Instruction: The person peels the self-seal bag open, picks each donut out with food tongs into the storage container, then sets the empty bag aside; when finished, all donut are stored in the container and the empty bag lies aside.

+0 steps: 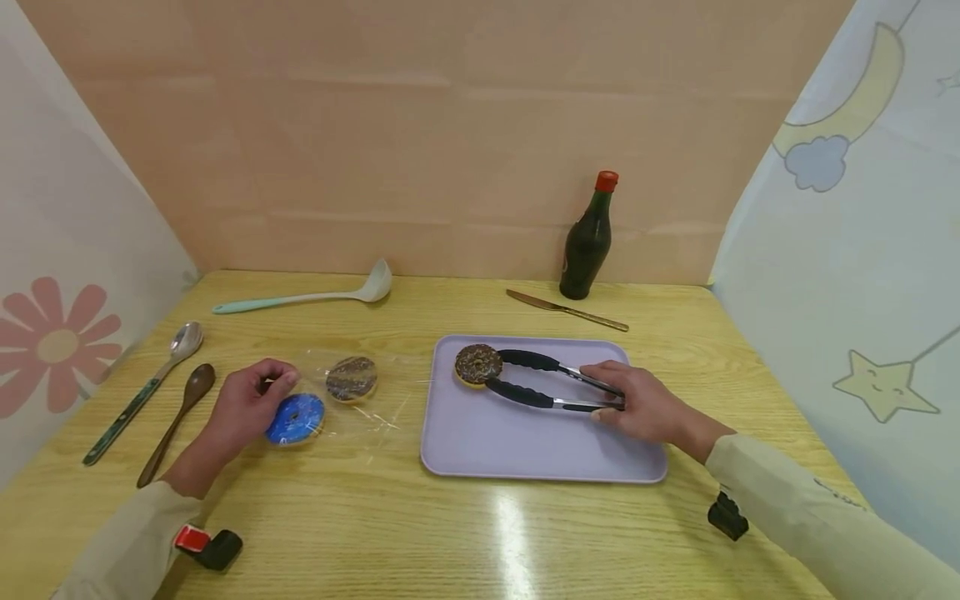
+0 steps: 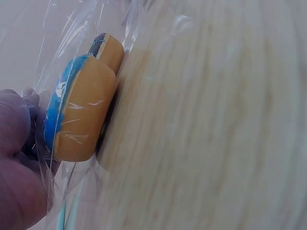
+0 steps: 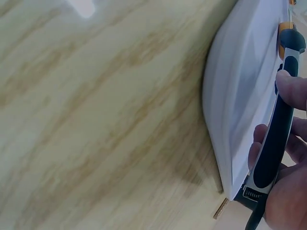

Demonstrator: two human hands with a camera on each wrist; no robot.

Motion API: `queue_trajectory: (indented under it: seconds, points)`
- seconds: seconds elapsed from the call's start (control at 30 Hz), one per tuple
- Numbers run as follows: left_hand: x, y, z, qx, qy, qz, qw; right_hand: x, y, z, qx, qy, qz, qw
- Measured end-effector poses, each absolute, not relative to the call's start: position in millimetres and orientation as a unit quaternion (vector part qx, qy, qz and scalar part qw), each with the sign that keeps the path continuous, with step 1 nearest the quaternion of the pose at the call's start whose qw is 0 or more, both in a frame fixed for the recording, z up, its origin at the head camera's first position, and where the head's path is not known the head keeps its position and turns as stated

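At the left, my left hand (image 1: pixel 243 408) pinches the edge of a clear plastic bag (image 1: pixel 386 417). Through the film show a blue-iced donut (image 1: pixel 296 418), right beside the fingers, and a brown-striped donut (image 1: pixel 351 379). The left wrist view shows both donuts edge-on under the wrinkled plastic (image 2: pixel 85 112). My right hand (image 1: pixel 645 407) grips metal tongs (image 1: pixel 525 392) with black ends over the lilac tray (image 1: pixel 540 458). Those ends are spread around the right side of a chocolate donut (image 1: pixel 478 365) at the tray's upper left corner. In the right wrist view the tongs (image 3: pixel 274 139) lie along the palm.
A wooden spoon (image 1: pixel 180 421) and a green-handled metal spoon (image 1: pixel 142 404) lie left of the left hand. Toward the back are a ladle (image 1: pixel 322 296), a table knife (image 1: pixel 566 309) and a dark bottle with a red cap (image 1: pixel 588 242). Papered walls border the table (image 1: pixel 450 533).
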State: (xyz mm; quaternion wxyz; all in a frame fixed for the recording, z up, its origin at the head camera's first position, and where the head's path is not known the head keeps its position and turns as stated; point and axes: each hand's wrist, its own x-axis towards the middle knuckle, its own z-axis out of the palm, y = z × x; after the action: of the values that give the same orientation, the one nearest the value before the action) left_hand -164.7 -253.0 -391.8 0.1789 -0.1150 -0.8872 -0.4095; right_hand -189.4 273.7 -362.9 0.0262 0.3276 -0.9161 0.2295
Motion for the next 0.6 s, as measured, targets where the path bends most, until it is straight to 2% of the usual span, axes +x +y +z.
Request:
queue_trajectory:
  seconds: [0.3, 0.6]
  points:
    - [-164.0, -251.5, -389.4, -0.113, -0.886, -0.416, 0.173, -186.4, 274.5, -364.1, 0.308, -0.922, 0.234, 0.026]
    - [-163.9, -251.6, -389.2, -0.112, -0.887, -0.415, 0.17, -171.8, 254.7, -358.5, 0.319, -0.91, 0.259, 0.062]
